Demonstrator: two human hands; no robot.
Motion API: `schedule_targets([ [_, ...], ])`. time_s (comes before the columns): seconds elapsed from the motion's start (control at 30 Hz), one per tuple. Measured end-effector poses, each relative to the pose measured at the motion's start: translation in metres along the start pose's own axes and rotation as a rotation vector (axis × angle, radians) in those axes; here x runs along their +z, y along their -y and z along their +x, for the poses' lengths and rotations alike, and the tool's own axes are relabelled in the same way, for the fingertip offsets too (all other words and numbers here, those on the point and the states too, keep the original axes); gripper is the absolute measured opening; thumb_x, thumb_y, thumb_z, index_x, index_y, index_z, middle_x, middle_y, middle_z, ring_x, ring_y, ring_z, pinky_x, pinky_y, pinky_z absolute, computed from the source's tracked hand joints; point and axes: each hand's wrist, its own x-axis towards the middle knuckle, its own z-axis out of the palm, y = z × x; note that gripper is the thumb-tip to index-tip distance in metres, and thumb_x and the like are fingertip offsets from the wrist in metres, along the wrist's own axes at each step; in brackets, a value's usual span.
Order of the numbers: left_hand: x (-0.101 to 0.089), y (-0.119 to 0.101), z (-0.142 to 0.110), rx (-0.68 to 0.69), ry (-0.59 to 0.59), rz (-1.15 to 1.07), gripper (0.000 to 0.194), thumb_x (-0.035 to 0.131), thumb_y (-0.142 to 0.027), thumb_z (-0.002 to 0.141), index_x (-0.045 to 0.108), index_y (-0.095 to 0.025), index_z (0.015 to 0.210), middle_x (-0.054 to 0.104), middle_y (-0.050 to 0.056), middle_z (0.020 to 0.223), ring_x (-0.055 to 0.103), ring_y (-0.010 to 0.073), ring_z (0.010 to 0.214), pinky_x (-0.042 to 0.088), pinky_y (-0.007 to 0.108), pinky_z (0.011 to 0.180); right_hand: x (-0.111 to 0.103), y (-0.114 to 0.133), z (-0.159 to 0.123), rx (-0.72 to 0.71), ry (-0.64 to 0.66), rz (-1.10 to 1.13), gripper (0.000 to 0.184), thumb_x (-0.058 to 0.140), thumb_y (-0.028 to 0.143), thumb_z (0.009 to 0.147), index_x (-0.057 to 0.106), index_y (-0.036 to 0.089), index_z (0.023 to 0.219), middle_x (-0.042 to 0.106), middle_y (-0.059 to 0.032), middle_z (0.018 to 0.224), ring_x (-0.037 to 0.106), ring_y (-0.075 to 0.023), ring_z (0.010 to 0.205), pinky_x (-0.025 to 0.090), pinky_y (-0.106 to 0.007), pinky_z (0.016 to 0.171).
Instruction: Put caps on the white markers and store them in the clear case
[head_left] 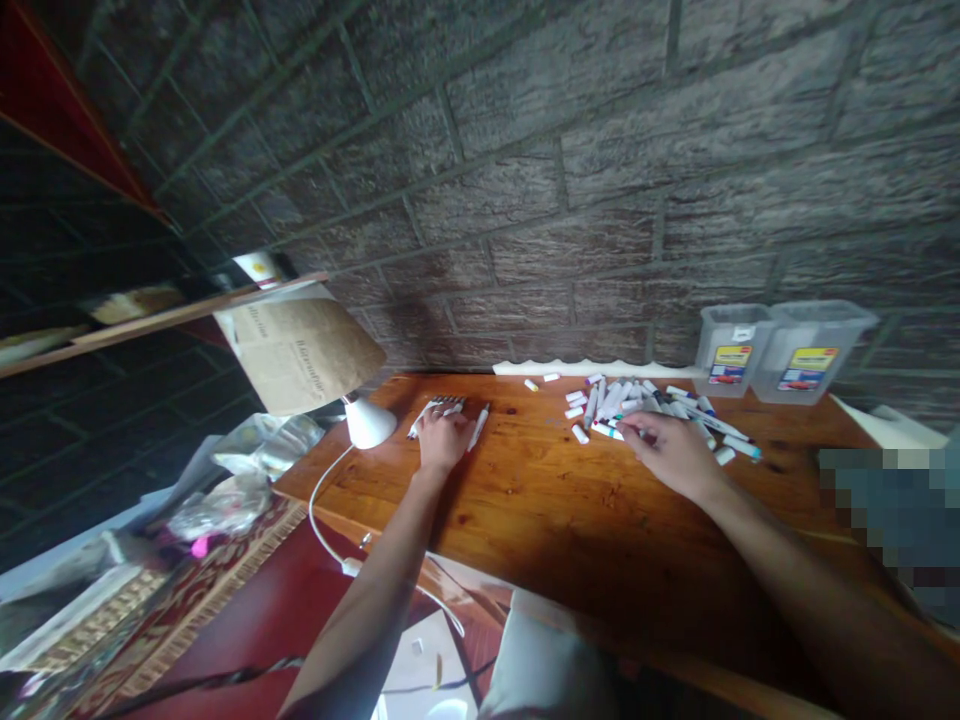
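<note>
My left hand [444,440] rests on the table over a row of white markers [421,418] with dark tips, its fingers curled down onto them. What these fingers grip, if anything, is hidden. Just right of it lies a single white marker [479,427], apart from the row. My right hand [664,448] is at the near edge of a loose pile of markers [622,395], thumb and forefinger closed together. A white marker with a teal band [608,430] extends left from these fingertips. Several loose white caps [580,434] lie left of the pile.
A lamp with a paper shade [304,350] and white base [371,425] stands at the table's left end, its cord [319,510] hanging over the edge. Two clear plastic containers [806,350] stand at back right against the brick wall [525,200]. A shelf [187,315] juts out at left.
</note>
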Motion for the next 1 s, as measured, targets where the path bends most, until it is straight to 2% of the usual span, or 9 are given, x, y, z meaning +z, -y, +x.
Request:
schedule_targets([
  [0.1,0.005,0.001,-0.004,-0.004,0.002,-0.100,0.033,0.053,-0.048,0.089,0.077,-0.025,0.090,0.069,0.005,0.120,0.057,0.0259,0.117,0.042,0.040,0.103,0.000,0.000,0.000,0.002,0.004,-0.010,0.025,0.053,0.037,0.086,0.074,0.025,0.085,0.076,-0.0013,0.080,0.066,-0.0173,0.061,0.049,-0.028,0.061],
  [0.23,0.004,-0.014,-0.009,0.044,-0.010,-0.174,0.039,0.051,-0.055,0.089,0.076,-0.026,0.095,0.070,0.004,0.117,0.057,0.0261,0.118,0.040,0.040,0.105,-0.001,0.001,-0.001,0.016,0.032,-0.005,0.025,0.053,0.037,0.085,0.074,0.024,0.086,0.076,-0.0016,0.077,0.065,-0.0171,0.059,0.049,-0.028,0.061],
  [0.37,0.004,-0.029,-0.013,0.243,0.107,-0.274,0.036,0.051,-0.046,0.091,0.070,-0.026,0.114,0.070,0.003,0.119,0.061,0.0200,0.113,0.042,0.032,0.104,-0.001,0.003,-0.001,0.029,0.045,-0.006,0.028,0.051,0.040,0.086,0.074,0.023,0.088,0.076,-0.0018,0.078,0.065,-0.0170,0.058,0.048,-0.029,0.060],
  [0.43,0.005,-0.033,-0.013,0.294,0.169,-0.268,0.032,0.049,-0.039,0.092,0.070,-0.027,0.113,0.070,0.002,0.118,0.062,0.0186,0.110,0.043,0.030,0.103,-0.001,0.003,-0.002,0.038,0.061,-0.010,0.029,0.050,0.041,0.087,0.073,0.023,0.089,0.076,-0.0018,0.077,0.064,-0.0168,0.056,0.048,-0.029,0.059],
  [0.53,0.006,-0.032,-0.012,0.199,0.180,-0.172,0.026,0.052,-0.031,0.089,0.073,-0.026,0.104,0.073,0.003,0.109,0.063,0.0206,0.105,0.045,0.031,0.099,-0.001,0.003,-0.002,0.031,0.061,-0.005,0.029,0.051,0.041,0.086,0.073,0.023,0.088,0.076,-0.0016,0.077,0.064,-0.0168,0.057,0.048,-0.029,0.059],
  [0.6,0.005,-0.027,-0.010,0.105,0.134,-0.083,0.024,0.053,-0.033,0.089,0.075,-0.024,0.094,0.073,0.005,0.106,0.060,0.0248,0.106,0.045,0.036,0.097,-0.001,0.003,-0.002,0.027,0.048,-0.003,0.028,0.051,0.040,0.086,0.073,0.024,0.087,0.076,-0.0015,0.077,0.064,-0.0167,0.057,0.048,-0.029,0.059],
  [0.7,0.004,-0.017,-0.007,0.008,0.032,0.026,0.029,0.055,-0.042,0.089,0.077,-0.024,0.084,0.066,0.008,0.121,0.050,0.0313,0.118,0.040,0.045,0.099,-0.001,0.003,-0.002,0.034,0.055,-0.001,0.027,0.052,0.040,0.086,0.073,0.024,0.087,0.076,-0.0012,0.077,0.063,-0.0159,0.054,0.048,-0.028,0.058],
  [0.8,0.005,-0.004,-0.003,-0.118,-0.032,0.086,0.027,0.058,-0.045,0.086,0.076,-0.025,0.087,0.056,0.008,0.136,0.042,0.0321,0.125,0.036,0.048,0.102,-0.001,0.003,-0.002,0.021,0.072,0.010,0.027,0.051,0.038,0.086,0.073,0.023,0.087,0.076,-0.0017,0.077,0.065,-0.0164,0.057,0.048,-0.028,0.058],
  [1.0,0.016,0.012,0.004,-0.308,-0.106,0.059,0.030,0.065,-0.045,0.080,0.070,-0.019,0.096,0.054,0.013,0.132,0.042,0.0318,0.124,0.036,0.045,0.103,-0.001,0.002,-0.002,0.032,0.095,0.011,0.026,0.051,0.037,0.087,0.073,0.022,0.090,0.076,-0.0022,0.080,0.066,-0.0177,0.063,0.049,-0.029,0.062],
])
